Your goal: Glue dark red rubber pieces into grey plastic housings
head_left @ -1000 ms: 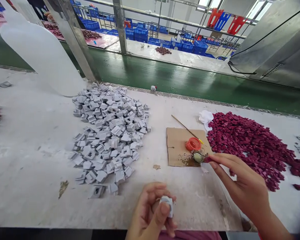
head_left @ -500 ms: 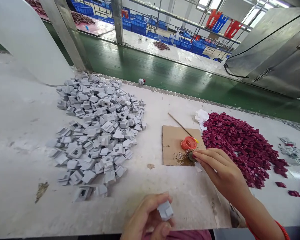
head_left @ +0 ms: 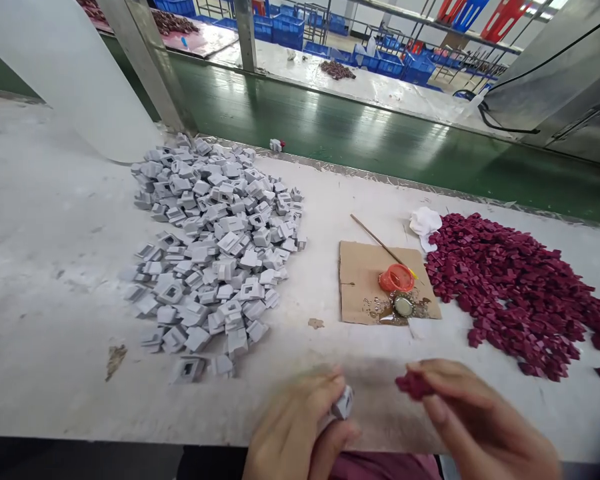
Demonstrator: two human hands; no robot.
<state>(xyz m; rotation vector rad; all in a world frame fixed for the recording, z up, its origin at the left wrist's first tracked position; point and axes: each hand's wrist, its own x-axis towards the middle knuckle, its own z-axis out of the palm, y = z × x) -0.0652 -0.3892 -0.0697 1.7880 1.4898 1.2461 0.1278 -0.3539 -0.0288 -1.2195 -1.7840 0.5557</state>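
Over the middle of the near edge of the table [head_left: 55, 320], the left hand [head_left: 297, 423] is curled nearly closed, a gray molded piece [head_left: 344, 403] gripped between forefinger and thumb, one face left showing. Facing it, near but apart, the right hand [head_left: 475, 407] pinches a maroon molded piece [head_left: 413, 385] by its right end between thumb and fingertips, the other end free and pointing at the gray one; its remaining fingers are loosely bent.

The step in hand looks like offering one piece to the other. To do it well, keep the gray piece steady, its exposed face clear of the thumb, and turn the maroon one square to it before they meet. A light pinch well back would keep fingertips out of the joint. The wet-looking patch on the cardboard [head_left: 357, 263], around the bottle cap [head_left: 403, 305] beside the red cup [head_left: 396, 278], is best kept off sleeves; whether the maroon piece is wet, I cannot tell
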